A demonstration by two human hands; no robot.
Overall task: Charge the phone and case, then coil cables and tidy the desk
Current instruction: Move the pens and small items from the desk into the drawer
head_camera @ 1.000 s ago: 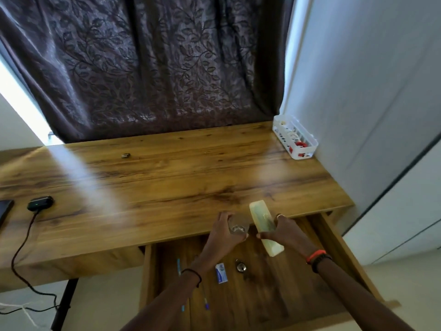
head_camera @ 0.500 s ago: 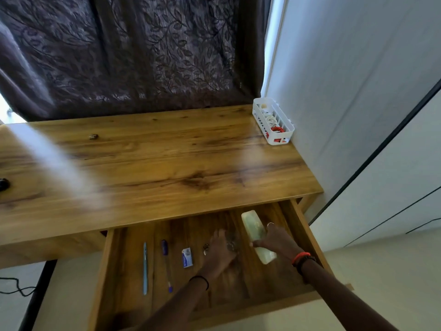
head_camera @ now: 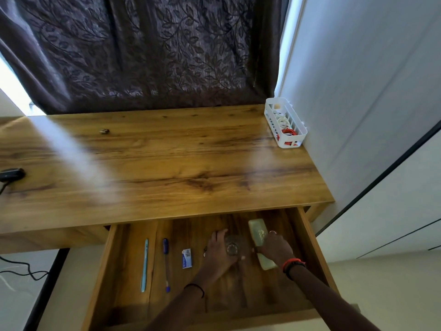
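The wooden desk's drawer (head_camera: 133,271) stands pulled out below the desktop (head_camera: 167,168). My left hand (head_camera: 218,256) curls around a clear round object (head_camera: 232,247) that rests on the drawer floor. Just to the right, my right hand (head_camera: 274,248) grips the lower part of a long pale green case (head_camera: 257,230), which lies flat in the drawer. A small black device (head_camera: 13,174) with a black cable sits at the desktop's left edge. Coiled white and red cables (head_camera: 287,131) fill a white basket (head_camera: 291,139) at the back right corner.
In the drawer's left half lie a light blue pen (head_camera: 144,263), a dark blue pen (head_camera: 166,259) and a small blue and white box (head_camera: 186,258). A tiny dark object (head_camera: 104,131) sits on the desktop near the curtain. A white wall borders the right side.
Both hands have come down from the desk's front edge into the drawer, carrying the clear object and the green case to its floor. More of the open drawer shows.
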